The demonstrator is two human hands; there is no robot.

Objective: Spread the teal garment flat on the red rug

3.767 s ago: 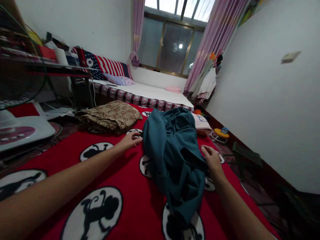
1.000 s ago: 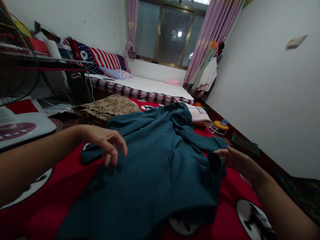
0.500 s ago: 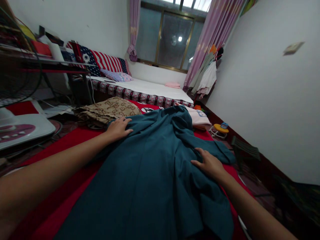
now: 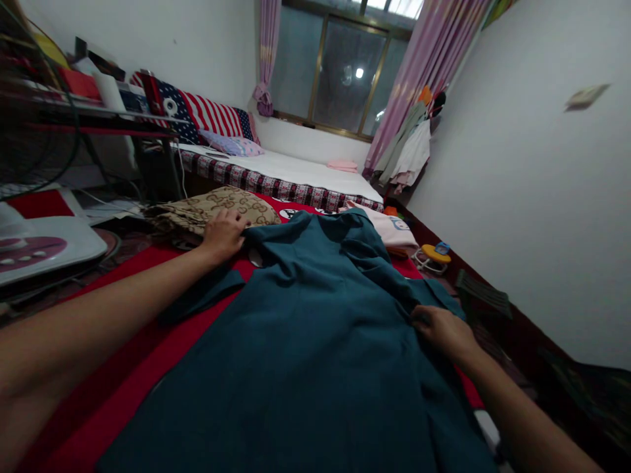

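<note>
A long dark teal coat-like garment (image 4: 315,341) lies spread before me, its collar end away from me. My left hand (image 4: 224,235) is closed on its sleeve near the left shoulder, lifting the cloth a little. My right hand (image 4: 441,328) pinches the garment's right side, around the middle of its length. The right sleeve lies out beyond that hand. Part of the left sleeve (image 4: 207,295) hangs below my left forearm. Under the garment is a red cloth (image 4: 118,368) with black-and-white prints.
A folded tan patterned cloth (image 4: 217,203) lies beyond my left hand. A pale pink folded item (image 4: 394,226) sits past the collar. On the right are a yellow stool (image 4: 436,253) and a dark folding stool (image 4: 486,292). A cluttered desk (image 4: 98,118) stands left, a bed (image 4: 296,167) behind.
Both hands went from lying open on the garment to gripping it. My left hand moved slightly left and up, my right hand right. The cloth is stretched wider and flatter, and the left sleeve is raised.
</note>
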